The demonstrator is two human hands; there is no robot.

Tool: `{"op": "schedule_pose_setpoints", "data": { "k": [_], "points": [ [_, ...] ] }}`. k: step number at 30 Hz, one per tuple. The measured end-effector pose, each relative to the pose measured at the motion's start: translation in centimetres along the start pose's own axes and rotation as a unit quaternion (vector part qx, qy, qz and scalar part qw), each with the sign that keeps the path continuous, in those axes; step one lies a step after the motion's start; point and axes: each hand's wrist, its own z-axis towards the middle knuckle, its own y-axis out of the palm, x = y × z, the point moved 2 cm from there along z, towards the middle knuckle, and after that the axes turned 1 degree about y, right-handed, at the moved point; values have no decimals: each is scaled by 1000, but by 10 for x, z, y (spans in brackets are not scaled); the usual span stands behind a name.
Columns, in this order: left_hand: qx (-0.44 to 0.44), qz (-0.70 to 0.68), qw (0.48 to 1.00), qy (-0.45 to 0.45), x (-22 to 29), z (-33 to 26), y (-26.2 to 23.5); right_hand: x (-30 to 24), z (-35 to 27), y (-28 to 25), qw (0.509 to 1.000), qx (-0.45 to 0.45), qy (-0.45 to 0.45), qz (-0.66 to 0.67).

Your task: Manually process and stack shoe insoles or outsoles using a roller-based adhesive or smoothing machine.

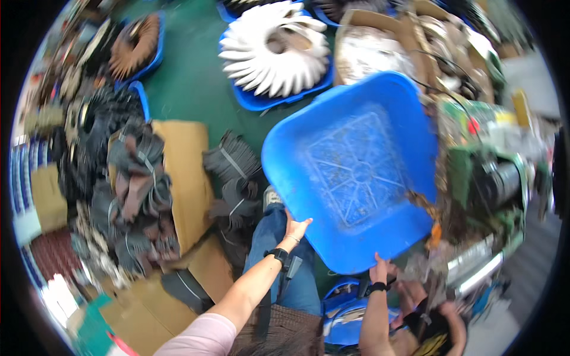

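Observation:
A large, square blue plastic tub [356,172] with rounded corners is tilted toward me, and only dirt marks show on its ribbed bottom. My left hand [296,228] grips its near left rim, thumb on the edge. At the near right rim, my right hand [380,271] holds on too, its fingers partly hidden under the tub. Below my right hand sits another blue tub [344,323], partly covered by my arm.
Beyond stands a blue tub with white pieces fanned in a ring [276,50]. Bundled dark pieces [139,196] and cardboard [184,178] lie left. A green machine [493,184] stands right. Close by my right arm is another person [430,320]. Cardboard boxes [371,50] are at the back.

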Motion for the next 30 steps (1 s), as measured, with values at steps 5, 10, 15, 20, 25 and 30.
{"op": "schedule_pose_setpoints", "data": {
  "k": [5, 10, 15, 20, 25, 30],
  "points": [
    [-98, -53, 991, 69, -5, 19, 97, -99, 22, -10, 994, 2, -50, -98],
    [-179, -134, 968, 115, 66, 18, 116, -133, 12, -63, 992, -39, -36, -113],
    [-288, -55, 956, -2, 89, 26, 109, -136, 12, -45, 989, 17, 104, -108],
    [-333, -37, 941, 56, 58, 15, 78, -144, -25, -9, 966, 107, 231, -54],
    [-481, 188, 855, -52, -21, -5, -14, -140, -75, 68, 925, 205, 297, -120],
    [-536, 245, 801, -104, -165, -82, -36, -163, -86, 153, 721, -1, 286, -631]
  ]
}}
